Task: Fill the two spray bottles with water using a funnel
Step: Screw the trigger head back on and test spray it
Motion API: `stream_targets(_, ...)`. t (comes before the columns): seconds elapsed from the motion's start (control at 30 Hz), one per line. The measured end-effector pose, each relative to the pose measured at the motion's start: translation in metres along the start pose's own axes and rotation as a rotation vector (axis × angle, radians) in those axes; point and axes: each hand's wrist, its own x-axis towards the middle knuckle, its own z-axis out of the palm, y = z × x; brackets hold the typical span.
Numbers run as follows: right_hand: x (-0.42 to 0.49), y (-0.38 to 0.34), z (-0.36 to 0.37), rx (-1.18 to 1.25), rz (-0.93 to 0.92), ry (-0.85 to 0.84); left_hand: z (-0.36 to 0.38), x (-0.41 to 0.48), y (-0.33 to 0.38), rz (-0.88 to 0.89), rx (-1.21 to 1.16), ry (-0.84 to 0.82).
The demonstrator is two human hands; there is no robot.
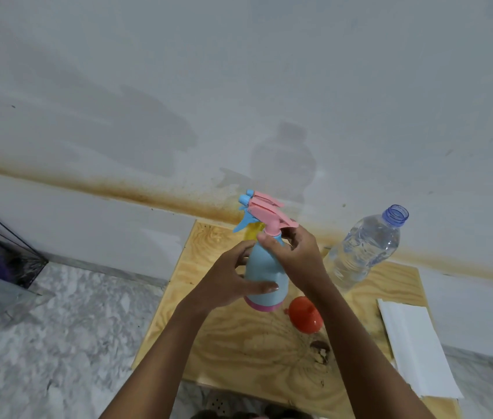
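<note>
A light blue spray bottle [261, 275] with a pink base and a pink trigger head [266, 211] stands upright on the wooden board [239, 343]. My left hand [233, 279] grips the bottle's body from the left. At the bottle's neck, just under the head, the fingers of my right hand [292, 252] curl round the collar. A second, yellow spray bottle [254, 232] shows only as a sliver behind the blue one. The red funnel [304, 317] lies on the board right of the bottle's base. An uncapped clear water bottle [366, 246] stands at the right.
White folded paper towels [414, 349] lie over the board's right edge. A dark wire basket [0, 249] with something purple in it sits on the marble floor at far left. A stained white wall rises just behind the board.
</note>
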Motion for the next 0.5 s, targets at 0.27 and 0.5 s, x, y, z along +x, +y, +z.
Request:
stream_targets(0.27,0.015,-0.001,-0.001,-0.007,0.098,-0.291,0.004,-0.008,-0.013,-0.101,-0.040,-0.103)
stream_targets(0.5,0.016,0.027,0.003,-0.008,0.204,-0.262,-0.019,-0.016,-0.076,-0.360,0.232,0.167)
